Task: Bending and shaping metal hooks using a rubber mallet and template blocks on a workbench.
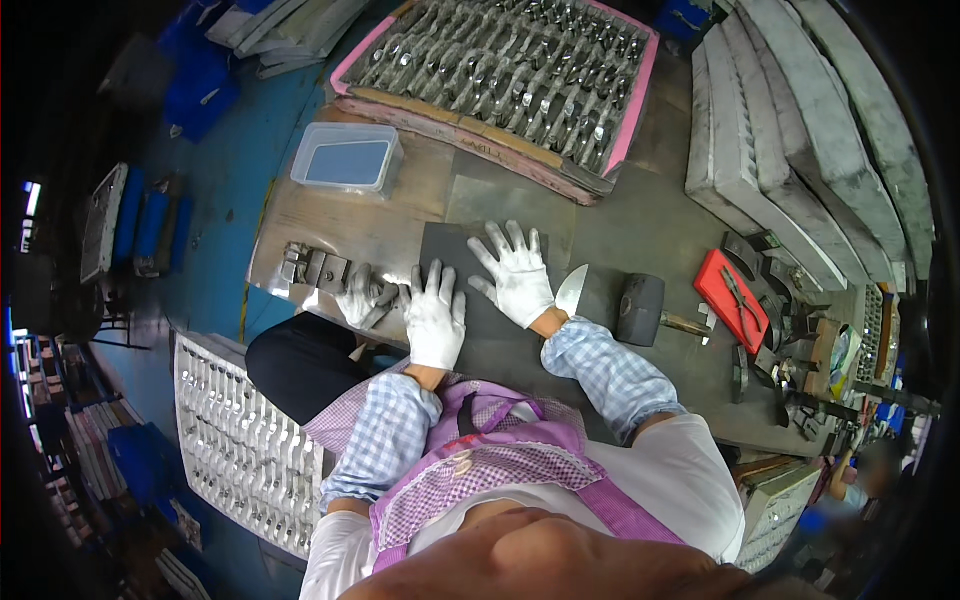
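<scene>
Both my hands wear white gloves and rest with fingers spread at the dark sheet (488,325) on the worktable. My left hand (436,318) lies at its left side and holds nothing. Farther forward, my right hand (516,277) is also flat and without anything in its fingers. A shiny pointed knife blade (571,291) lies just right of that hand, its lower end hidden by my sleeve. Right of the blade is a mallet (641,310) with a black head. A crumpled grey-white glove (362,300) sits left of my left hand, beside a small metal fixture (316,268).
A pink-edged tray (645,80) full of shiny metal pieces stands at the back. A clear plastic box (347,160) is at the back left. Pliers (738,294) lie on a red tray (716,292) at right, near loose metal parts. Grey slabs (740,150) stand behind them.
</scene>
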Tool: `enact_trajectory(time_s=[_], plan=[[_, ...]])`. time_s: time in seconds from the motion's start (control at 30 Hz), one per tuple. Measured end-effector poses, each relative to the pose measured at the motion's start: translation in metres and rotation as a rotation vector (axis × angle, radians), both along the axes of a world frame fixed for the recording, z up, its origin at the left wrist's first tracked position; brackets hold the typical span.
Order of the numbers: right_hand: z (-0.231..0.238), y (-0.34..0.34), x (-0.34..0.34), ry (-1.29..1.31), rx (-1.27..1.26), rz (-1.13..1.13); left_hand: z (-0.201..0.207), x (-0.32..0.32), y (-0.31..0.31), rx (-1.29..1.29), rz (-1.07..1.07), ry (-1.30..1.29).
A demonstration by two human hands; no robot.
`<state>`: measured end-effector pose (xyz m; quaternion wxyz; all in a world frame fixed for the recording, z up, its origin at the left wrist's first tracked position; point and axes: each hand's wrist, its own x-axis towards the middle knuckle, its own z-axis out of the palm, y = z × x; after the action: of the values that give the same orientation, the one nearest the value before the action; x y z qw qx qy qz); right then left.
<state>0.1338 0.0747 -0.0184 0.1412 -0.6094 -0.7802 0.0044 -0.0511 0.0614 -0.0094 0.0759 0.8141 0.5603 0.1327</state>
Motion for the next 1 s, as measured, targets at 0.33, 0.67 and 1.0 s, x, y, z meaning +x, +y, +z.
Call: enact_trajectory(time_s=[0.33,0.67,1.0], plan=[[0.017,-0.015,0.033,0.581,-0.009,-0.173,-0.013,0.006,0.038,-0.017,-0.035,0.07],[0.147,0.017,0.128,0.089,0.283,-0.097,0.0,0.022,0.034,-0.019,-0.113,-0.045],[0.412,0.046,0.256,-0.714,0.856,-0.6,-0.03,-0.026,0.042,0.012,-0.075,-0.206]])
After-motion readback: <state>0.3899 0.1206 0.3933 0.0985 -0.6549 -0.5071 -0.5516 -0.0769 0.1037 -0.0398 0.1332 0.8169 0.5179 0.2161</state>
